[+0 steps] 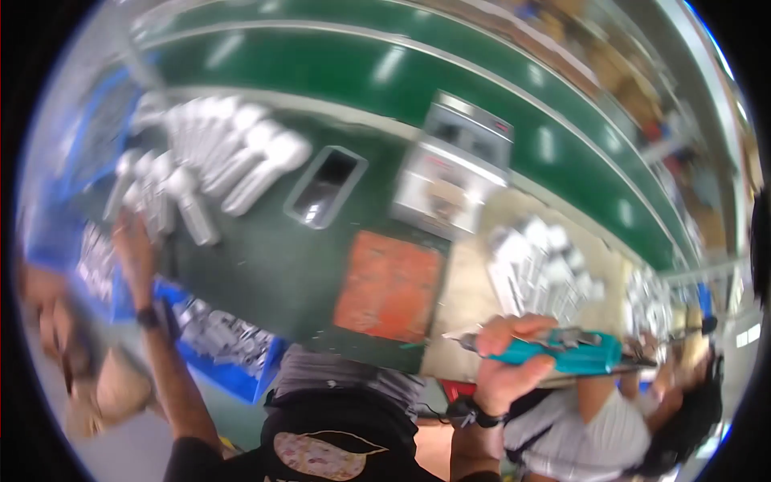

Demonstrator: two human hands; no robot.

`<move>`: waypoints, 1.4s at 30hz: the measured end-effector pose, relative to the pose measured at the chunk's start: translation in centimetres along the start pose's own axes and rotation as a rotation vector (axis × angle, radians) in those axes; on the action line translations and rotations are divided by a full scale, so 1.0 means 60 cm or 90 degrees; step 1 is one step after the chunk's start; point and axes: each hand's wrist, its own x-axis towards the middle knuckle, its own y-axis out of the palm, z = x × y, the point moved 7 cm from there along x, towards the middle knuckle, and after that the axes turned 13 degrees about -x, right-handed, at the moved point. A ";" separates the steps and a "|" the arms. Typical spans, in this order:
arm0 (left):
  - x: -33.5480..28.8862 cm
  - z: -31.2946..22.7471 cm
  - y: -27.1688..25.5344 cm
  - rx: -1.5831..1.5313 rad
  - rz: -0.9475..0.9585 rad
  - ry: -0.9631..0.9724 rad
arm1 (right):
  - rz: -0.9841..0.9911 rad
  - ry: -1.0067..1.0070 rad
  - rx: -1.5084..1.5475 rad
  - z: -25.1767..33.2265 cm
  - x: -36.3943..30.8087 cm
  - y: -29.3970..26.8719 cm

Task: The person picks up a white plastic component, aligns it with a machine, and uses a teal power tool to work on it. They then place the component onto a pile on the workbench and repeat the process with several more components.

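My right hand is closed around a teal electric screwdriver, its bit pointing left over the near edge of the light board. At the far left, my left hand reaches to the near end of a cluster of white long-handled parts. Motion smears its fingers, so whether they grip a part does not show. Farther back, several more white handled parts lie fanned out in a row. An orange-red square mat lies on the green bench between my hands.
A blue bin of small grey-white pieces stands at the near left edge. A phone-like dark device in a clear tray and a metal box stand farther back. White parts cover the light board. A person sits at right.
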 end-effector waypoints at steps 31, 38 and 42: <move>0.215 -0.802 -0.416 -1.123 0.323 0.437 | -0.029 0.047 -0.183 -0.050 0.010 -0.080; 0.197 -0.779 -0.346 -0.976 0.407 0.411 | -0.048 0.005 -0.191 -0.036 0.033 -0.069; 0.193 -0.773 -0.320 -1.121 0.324 0.409 | -0.068 -0.045 -0.097 0.016 0.057 -0.032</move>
